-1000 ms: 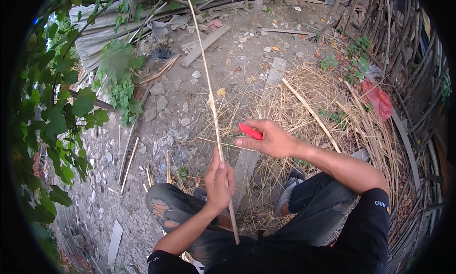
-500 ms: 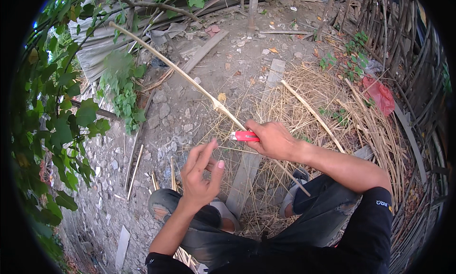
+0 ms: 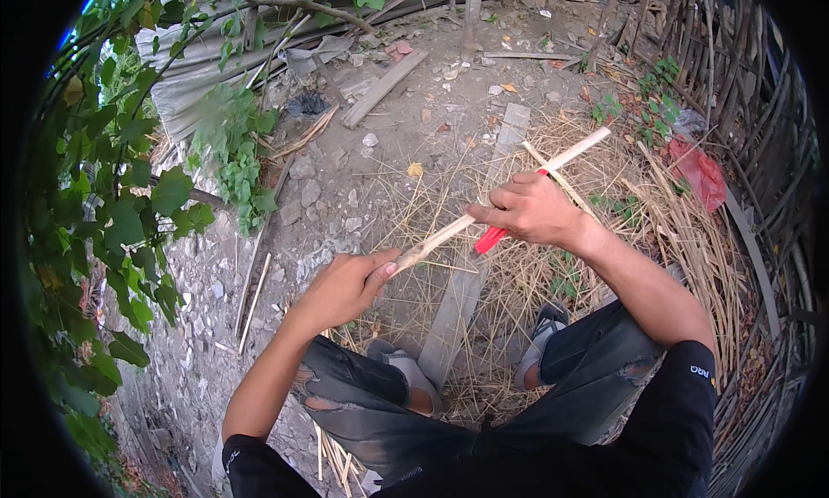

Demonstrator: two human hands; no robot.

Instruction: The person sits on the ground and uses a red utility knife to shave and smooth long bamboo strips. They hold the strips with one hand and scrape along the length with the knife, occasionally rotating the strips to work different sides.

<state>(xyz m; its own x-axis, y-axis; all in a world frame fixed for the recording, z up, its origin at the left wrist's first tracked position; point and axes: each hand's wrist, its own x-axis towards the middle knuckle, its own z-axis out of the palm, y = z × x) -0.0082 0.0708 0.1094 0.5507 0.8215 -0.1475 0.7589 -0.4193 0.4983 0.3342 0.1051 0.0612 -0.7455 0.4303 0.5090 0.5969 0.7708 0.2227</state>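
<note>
A pale bamboo strip slants up to the right in front of me. My left hand is closed on its lower left end, thumb and fingers pinching it. Farther along the strip, my right hand is closed round a red utility knife, whose body shows below the palm and a bit above the knuckles. The strip runs against the thumb and fingers of that hand, and its far end sticks out beyond them. No blade can be made out.
Pale straw-like shavings cover the ground at the right, beside a woven stick fence. A board lies between my feet. A red plastic bag is near the fence. Leafy vines hang at the left over stony ground.
The strip has swung from slanting up left to slanting up right. My left hand, apart from it before, now grips its lower end. The right hand has moved up and right with the knife.
</note>
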